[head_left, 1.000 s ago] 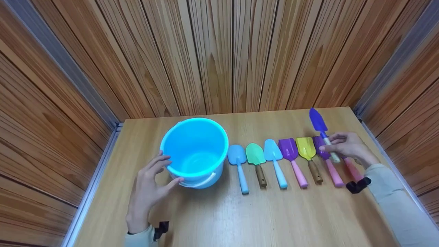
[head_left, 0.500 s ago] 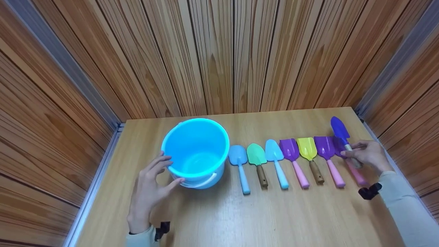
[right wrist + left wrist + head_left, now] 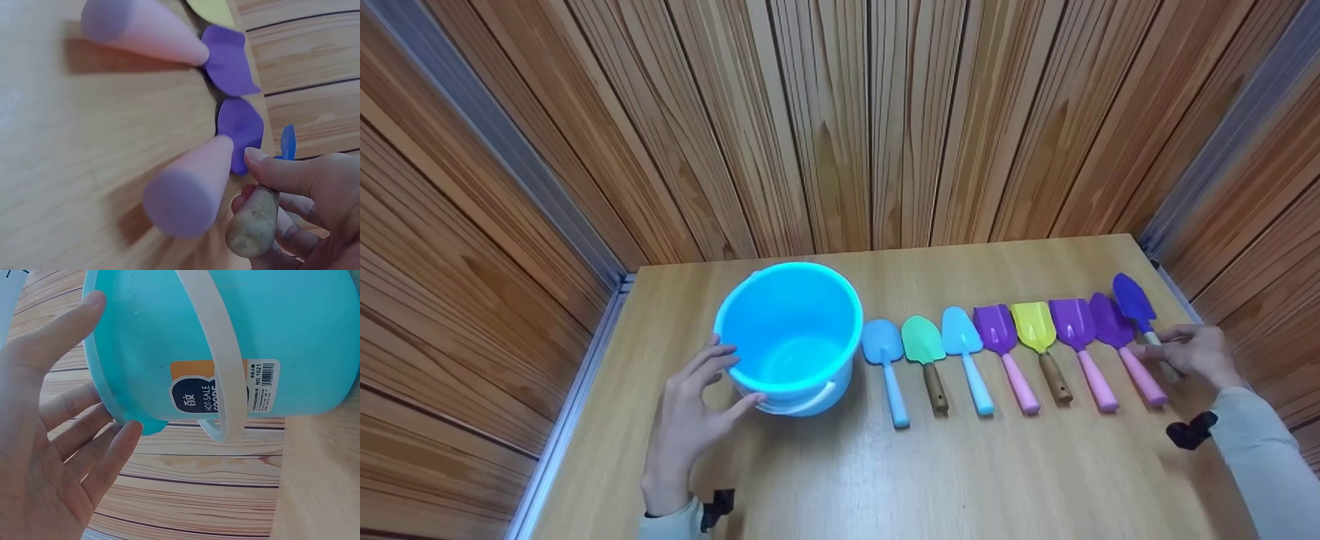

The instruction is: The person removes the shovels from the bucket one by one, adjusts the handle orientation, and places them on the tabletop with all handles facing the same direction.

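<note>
My left hand (image 3: 690, 431) touches the left side of a light blue bucket (image 3: 847, 379), with its fingers and thumb spread and fairly straight at the rim. The left wrist view shows the bucket's white handle (image 3: 225, 354) and label. At the right end of a row of small shovels, my right hand (image 3: 1196, 356) grips a trowel by its pale, worn handle (image 3: 253, 225). That trowel's dark blue blade (image 3: 1132, 298) points away from me, just right of a purple trowel (image 3: 1112, 321) with a pink handle. Whether the held trowel touches the table is hard to tell.
Between bucket and right hand lie a blue shovel (image 3: 883, 341), a green trowel (image 3: 922, 340), a light blue trowel (image 3: 960, 330), a purple shovel (image 3: 996, 328), a yellow shovel (image 3: 1035, 326) and another purple shovel (image 3: 1074, 322). Wooden panel walls (image 3: 840, 135) enclose the table (image 3: 900, 480).
My right hand has carried the dark blue trowel right and down, from above the purple shovels to the row's right end. My left hand has stayed at the bucket.
</note>
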A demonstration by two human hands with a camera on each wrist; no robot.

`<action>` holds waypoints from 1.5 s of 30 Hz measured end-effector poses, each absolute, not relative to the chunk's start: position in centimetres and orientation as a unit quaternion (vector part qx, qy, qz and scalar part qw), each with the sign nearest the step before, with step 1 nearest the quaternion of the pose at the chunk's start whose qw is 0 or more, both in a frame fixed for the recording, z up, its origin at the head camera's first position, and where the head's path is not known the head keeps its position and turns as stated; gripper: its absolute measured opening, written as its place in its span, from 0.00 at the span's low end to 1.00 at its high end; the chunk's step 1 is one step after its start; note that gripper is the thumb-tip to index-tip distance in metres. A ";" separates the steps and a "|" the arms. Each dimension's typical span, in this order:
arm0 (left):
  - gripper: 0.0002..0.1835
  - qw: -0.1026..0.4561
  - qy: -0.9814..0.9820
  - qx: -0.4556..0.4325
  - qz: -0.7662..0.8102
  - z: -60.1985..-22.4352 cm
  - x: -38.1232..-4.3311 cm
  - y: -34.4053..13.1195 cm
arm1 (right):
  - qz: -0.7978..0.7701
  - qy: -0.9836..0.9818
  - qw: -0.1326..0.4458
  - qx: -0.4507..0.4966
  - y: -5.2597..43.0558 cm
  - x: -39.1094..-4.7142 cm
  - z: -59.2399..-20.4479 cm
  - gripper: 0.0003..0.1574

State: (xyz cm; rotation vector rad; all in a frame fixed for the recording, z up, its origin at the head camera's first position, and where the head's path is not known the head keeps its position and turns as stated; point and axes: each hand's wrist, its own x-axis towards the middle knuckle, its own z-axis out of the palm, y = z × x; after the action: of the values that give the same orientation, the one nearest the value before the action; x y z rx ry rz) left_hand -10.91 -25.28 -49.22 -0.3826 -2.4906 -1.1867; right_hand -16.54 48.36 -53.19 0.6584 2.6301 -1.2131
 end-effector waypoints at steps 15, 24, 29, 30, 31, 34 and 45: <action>0.32 0.176 -0.880 -0.136 -0.420 -49.1 -10.9 -25.5 | -0.428 0.869 0.103 0.226 50.2 -15.4 -54.1 0.52; 0.31 0.176 -0.881 -0.134 -0.418 -49.1 -10.7 -25.8 | -0.429 0.863 0.096 0.247 50.1 -15.1 -54.7 0.52; 0.31 0.181 -0.883 -0.134 -0.411 -49.1 -10.8 -25.9 | -0.379 0.891 0.084 0.234 50.4 -15.5 -54.7 0.55; 0.31 0.180 -0.884 -0.133 -0.411 -49.1 -10.7 -25.9 | -0.373 0.895 0.082 0.232 50.5 -15.5 -54.7 0.56; 0.31 0.179 -0.884 -0.133 -0.411 -49.1 -10.7 -25.9 | -0.369 0.897 0.080 0.230 50.5 -15.6 -54.7 0.56; 0.32 0.178 -0.884 -0.128 -0.412 -49.1 -10.6 -25.9 | -0.379 0.894 0.081 0.224 50.6 -15.6 -55.0 0.57; 0.33 0.191 -0.885 -0.140 -0.401 -49.1 -10.6 -26.0 | -0.367 0.908 0.070 0.190 51.1 -14.6 -55.6 0.54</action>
State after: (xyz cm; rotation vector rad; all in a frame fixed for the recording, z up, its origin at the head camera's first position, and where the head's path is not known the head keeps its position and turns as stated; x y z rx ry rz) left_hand -10.64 -26.02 -49.05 -0.3925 -2.4868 -1.1262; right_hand -14.64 51.08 -55.62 0.5710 2.7307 -1.1049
